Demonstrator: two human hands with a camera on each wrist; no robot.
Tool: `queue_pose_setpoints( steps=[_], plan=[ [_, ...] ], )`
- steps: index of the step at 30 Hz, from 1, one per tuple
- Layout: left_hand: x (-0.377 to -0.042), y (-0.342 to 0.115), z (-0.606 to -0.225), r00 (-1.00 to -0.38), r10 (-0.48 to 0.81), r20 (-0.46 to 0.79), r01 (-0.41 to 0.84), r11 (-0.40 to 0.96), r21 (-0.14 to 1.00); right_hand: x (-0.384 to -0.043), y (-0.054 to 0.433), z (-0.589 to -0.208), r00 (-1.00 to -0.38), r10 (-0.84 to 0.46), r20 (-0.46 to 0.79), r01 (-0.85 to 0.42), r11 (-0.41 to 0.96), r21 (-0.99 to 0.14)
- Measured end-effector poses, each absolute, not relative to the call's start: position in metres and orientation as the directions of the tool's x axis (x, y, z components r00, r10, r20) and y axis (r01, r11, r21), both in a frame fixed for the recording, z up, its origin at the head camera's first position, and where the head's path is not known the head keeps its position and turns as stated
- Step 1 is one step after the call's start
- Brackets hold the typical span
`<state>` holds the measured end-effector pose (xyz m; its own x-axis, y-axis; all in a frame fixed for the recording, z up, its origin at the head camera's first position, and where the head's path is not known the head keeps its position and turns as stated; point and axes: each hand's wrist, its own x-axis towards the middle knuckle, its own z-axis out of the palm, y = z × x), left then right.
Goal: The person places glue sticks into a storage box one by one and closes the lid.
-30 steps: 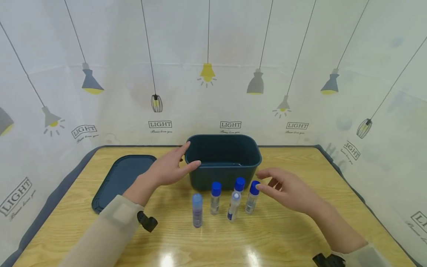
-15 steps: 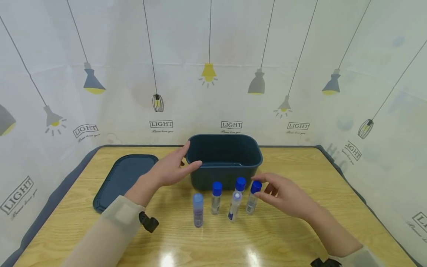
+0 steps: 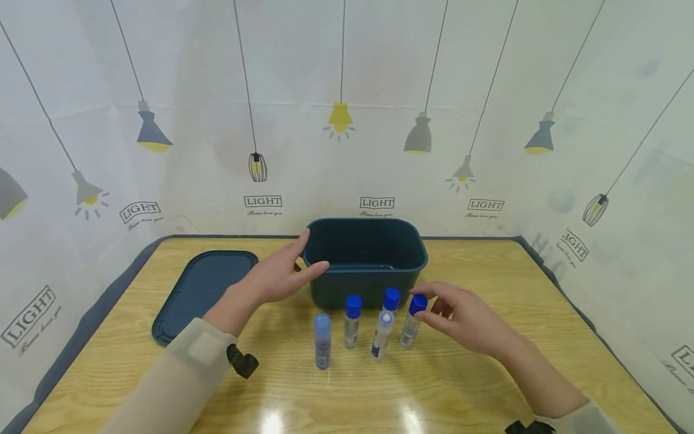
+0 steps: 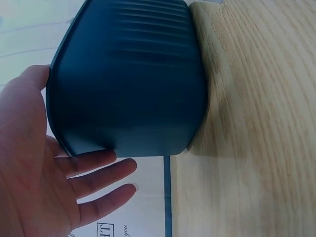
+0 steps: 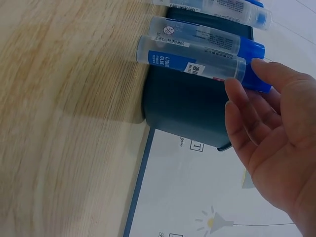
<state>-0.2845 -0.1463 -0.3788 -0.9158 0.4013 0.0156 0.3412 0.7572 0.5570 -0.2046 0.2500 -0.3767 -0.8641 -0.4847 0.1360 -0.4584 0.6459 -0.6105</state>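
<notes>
My right hand (image 3: 461,313) pinches the blue cap of the rightmost liquid glue bottle (image 3: 410,330), which stands upright on the table. In the right wrist view, thumb and fingers close around the cap, and the glue bottle's label (image 5: 173,61) faces the camera. My left hand (image 3: 279,271) rests at the left end of a dark blue-green bin (image 3: 363,289). Its thumb touches the rim, while the other fingers lie straight along the bin's outside (image 4: 128,98). Several more glue bottles (image 3: 351,322) stand in front of the bin, one with a paler blue cap (image 3: 322,325) farthest left.
A flat dark blue lid (image 3: 200,289) lies on the wooden table (image 3: 260,392) left of the bin, partly behind my left forearm. A white backdrop (image 3: 303,78) printed with lamps rises behind the table and along both sides.
My right hand has moved slightly left onto the rightmost bottle, its fingers now on the blue cap. The left hand stays at the bin. The head view has shifted a little.
</notes>
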Motion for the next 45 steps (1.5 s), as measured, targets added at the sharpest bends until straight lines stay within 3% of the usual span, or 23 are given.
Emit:
queue_pose_setpoints(
  steps=[8,15,23,35,45],
  plan=[
    [-0.285,-0.146,-0.379,-0.914,0.406,0.017,0.344,0.752,0.563,-0.201,0.255,-0.373,-0.872,-0.450,0.192,-0.469,0.656,-0.591],
    [-0.285,-0.147,-0.378,-0.915,0.404,0.009,0.337,0.751,0.568,-0.198,0.262,-0.359,-0.857,-0.404,0.321,-0.515,0.637,-0.573],
    [-0.285,-0.147,-0.377,-0.913,0.408,0.018,0.343,0.741,0.577,-0.200,0.267,-0.343,-0.768,-0.363,0.527,-0.630,0.574,-0.522],
    [-0.287,-0.147,-0.381,-0.910,0.414,0.030,0.352,0.733,0.582,-0.210,0.262,-0.319,-0.676,-0.341,0.653,-0.715,0.515,-0.472],
    [-0.286,-0.148,-0.382,-0.908,0.417,0.033,0.353,0.723,0.594,-0.218,0.252,-0.300,-0.714,-0.290,0.637,-0.662,0.577,-0.478]
  ],
)
